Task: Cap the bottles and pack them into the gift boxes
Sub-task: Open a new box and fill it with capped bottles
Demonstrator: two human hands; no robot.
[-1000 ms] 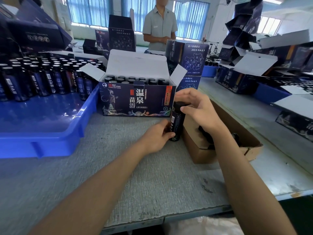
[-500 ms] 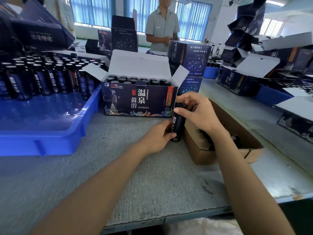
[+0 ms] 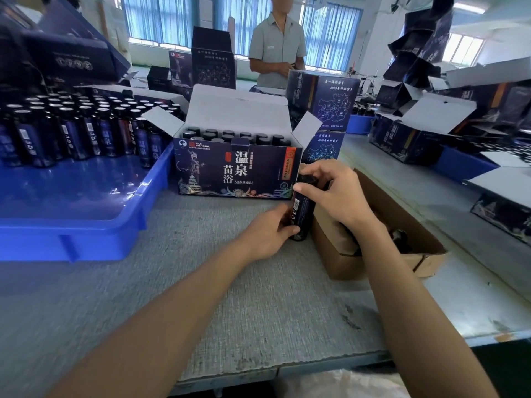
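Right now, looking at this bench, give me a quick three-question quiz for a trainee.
1. True or false: the left hand grips the lower part of the bottle.
2. The right hand is on the bottle's: A cap, B base, C barcode.
3. Fill in: the bottles left of the gift box stand in a ___ tray.
Key: 1 true; 2 A; 3 blue.

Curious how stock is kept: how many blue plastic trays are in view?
3. The large blue tray at left holds bottles; a small blue tray sits right of the stacked gift boxes; a third blue tray lies among open boxes at right. Others may be hidden.
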